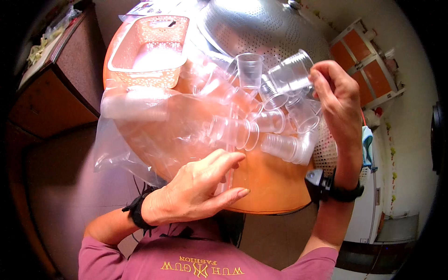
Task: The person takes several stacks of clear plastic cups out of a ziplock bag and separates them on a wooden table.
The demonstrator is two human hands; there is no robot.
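Note:
Clear plastic cups, some loose and some nested, lie in a heap on the round orange table (pixel 273 189). My right hand (pixel 332 84) is at the rim of a clear cup stack (pixel 290 71) at the heap's right; its fingers are bent, and whether they grip the rim is unclear. My left hand (pixel 199 185) hovers at the near edge of a large clear plastic bag (pixel 175 136), thumb and fingers apart, nothing between them. Just beyond it lie some nested cups (pixel 234 133). Another nested stack (pixel 287 147) lies to their right. Inside the bag at left rests a long stack of cups (pixel 140 105).
An orange and white patterned plastic basket (pixel 148 77) stands at the table's far left. A large perforated metal colander (pixel 259 28) is behind the heap. A perforated light-coloured container (pixel 323 150) is beside my right forearm. A brown cabinet (pixel 70 73) stands at left.

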